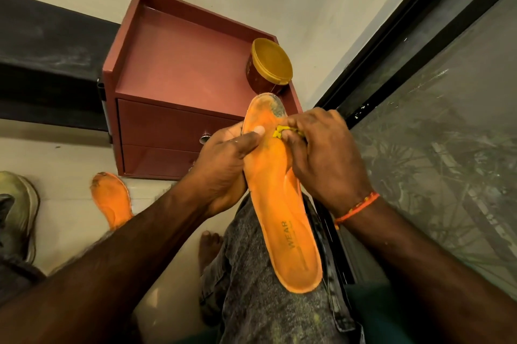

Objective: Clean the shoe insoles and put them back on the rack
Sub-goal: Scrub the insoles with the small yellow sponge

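An orange insole (282, 209) printed "WEAR" lies lengthwise over my lap, its grimy grey toe end pointing at the cabinet. My left hand (223, 164) grips its left edge near the toe, thumb pressed on top. My right hand (321, 159) pinches a small crumpled yellow cloth (279, 131) against the insole's upper part. A second orange insole (112, 199) with a dirty toe lies on the floor at the left, partly hidden behind my left forearm.
A reddish-brown cabinet (173, 108) with two drawers stands against the wall ahead. A round tub with a yellow lid (270, 65) sits on its right edge. A worn shoe (19, 212) lies at far left. A dark-framed glass panel (436, 125) runs along the right.
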